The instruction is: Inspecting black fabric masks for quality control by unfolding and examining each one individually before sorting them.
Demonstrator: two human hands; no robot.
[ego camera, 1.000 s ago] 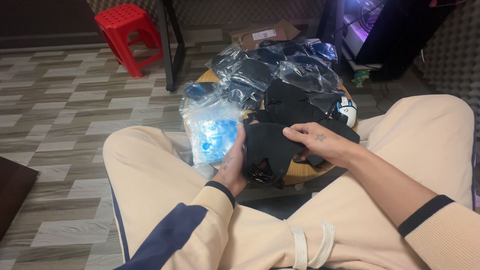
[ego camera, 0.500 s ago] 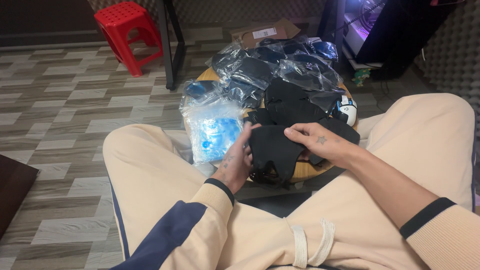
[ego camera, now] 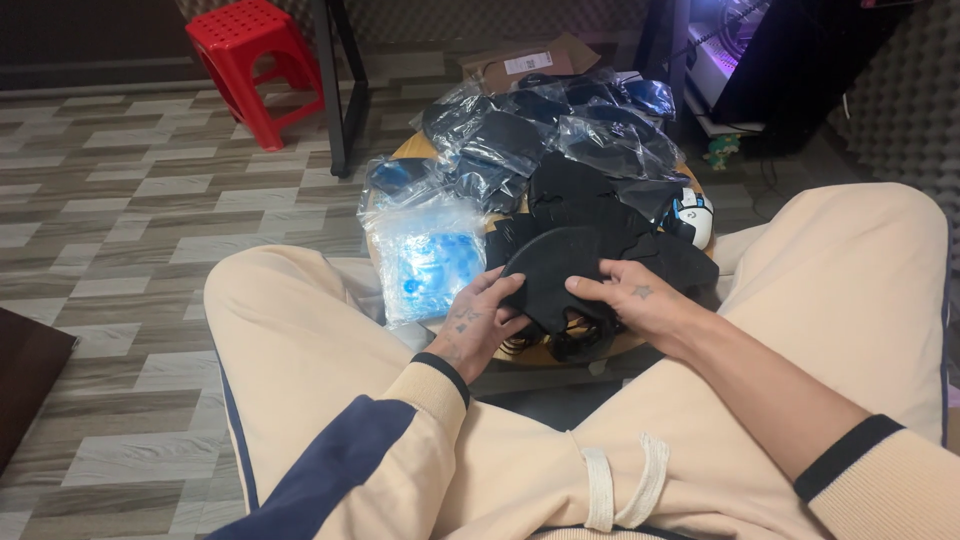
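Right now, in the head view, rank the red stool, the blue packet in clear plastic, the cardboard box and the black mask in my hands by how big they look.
1. Red stool, though it sits farther off
2. Blue packet, close to the stool in look
3. Black mask, partly covered by the left hand and right hand
4. Cardboard box, partly hidden

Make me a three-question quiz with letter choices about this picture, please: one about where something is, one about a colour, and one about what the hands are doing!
1. Where is the small red plastic stool?
A. far left on the floor
B. on the person's lap
C. under the right hand

2. What colour is the curved fabric piece being held?
A. white
B. black
C. yellow

3. How is the black piece held?
A. lying untouched
B. left hand only
C. both hands

Answers: 1 A, it stands on the grey tiles at upper left. 2 B, it is dark all over. 3 C, the left hand and right hand each have a grip on it.
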